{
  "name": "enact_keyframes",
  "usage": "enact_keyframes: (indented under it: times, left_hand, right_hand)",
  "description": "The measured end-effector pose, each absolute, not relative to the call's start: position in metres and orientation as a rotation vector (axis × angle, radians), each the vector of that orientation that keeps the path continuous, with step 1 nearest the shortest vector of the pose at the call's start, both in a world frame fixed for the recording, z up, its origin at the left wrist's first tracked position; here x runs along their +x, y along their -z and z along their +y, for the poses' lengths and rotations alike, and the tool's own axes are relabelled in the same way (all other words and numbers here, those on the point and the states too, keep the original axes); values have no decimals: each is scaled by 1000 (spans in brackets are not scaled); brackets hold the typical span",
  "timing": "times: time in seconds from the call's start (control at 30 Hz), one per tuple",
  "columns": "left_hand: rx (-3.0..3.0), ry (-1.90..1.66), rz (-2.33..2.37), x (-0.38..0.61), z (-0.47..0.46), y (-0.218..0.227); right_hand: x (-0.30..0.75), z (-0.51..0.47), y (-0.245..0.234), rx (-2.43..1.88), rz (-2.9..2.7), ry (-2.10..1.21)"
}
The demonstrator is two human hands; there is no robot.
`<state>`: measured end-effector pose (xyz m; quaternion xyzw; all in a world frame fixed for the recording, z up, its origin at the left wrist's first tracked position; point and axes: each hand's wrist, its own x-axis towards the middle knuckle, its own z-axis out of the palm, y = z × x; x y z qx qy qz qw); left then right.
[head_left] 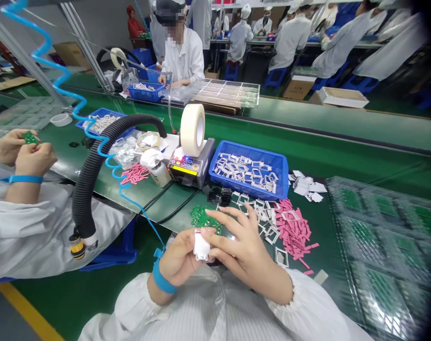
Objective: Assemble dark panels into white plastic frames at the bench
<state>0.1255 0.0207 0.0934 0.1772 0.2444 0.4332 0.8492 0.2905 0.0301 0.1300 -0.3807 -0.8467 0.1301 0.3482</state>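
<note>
Nearest, the left hand (180, 255) pinches a small white piece (202, 246) between thumb and fingers, held up in front of the body. The right hand (241, 244) has fingertips against the piece's right side, its other fingers spread; whether it grips too, I cannot tell.

Just beyond, on the worktop (325, 220), lie a heap of green boards (198, 215), loose white frames (268, 222) and a pile of pink strips (293, 232). At the right, clear trays (344, 222) carry green boards in their compartments; whether those are finished is too unclear to tell.

Farther back stand a blue bin (283, 173) of more frames and a tape dispenser (190, 175), with white cards (306, 186) to the bin's right.

I judge the 1 piece in hand to be mid-handling, with many parts left unused.
</note>
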Motion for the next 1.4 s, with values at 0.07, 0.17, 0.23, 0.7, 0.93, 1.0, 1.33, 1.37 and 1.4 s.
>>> enact_keyframes:
  times: [0.07, 0.17, 0.23, 0.7, 0.93, 1.0, 1.33, 1.37, 1.4]
  left_hand:
    - [372, -861, 464, 122, 19, -90]
    - [391, -753, 373, 121, 17, -88]
    - [423, -709, 350, 121, 18, -92]
    - [1448, -1092, 1244, 89, -2, -121]
    - [365, -1339, 935, 26, -3, -40]
    - [38, -1479, 707, -11, -6, -3]
    - [-85, -1729, 454, -110, -20, 52]
    - [-84, -1743, 435, -115, -20, 52]
    - [-82, -1747, 422, -119, -21, 53]
  right_hand:
    - [293, 34, -127, -931, -2207, -699]
    - [295, 43, -128, -782, -2118, -1114]
    - [294, 47, -128, -685, -2080, -1161]
    - [249, 46, -132, -989, -1827, -927]
    - [216, 75, -107, -1181, -1166, -1569]
    - [215, 95, -91, -1311, -906, -1567]
    - [188, 138, -71, -1441, -460, -1530]
    - [186, 138, -72, -1437, -440, -1523]
    - [184, 138, -73, -1436, -421, -1518]
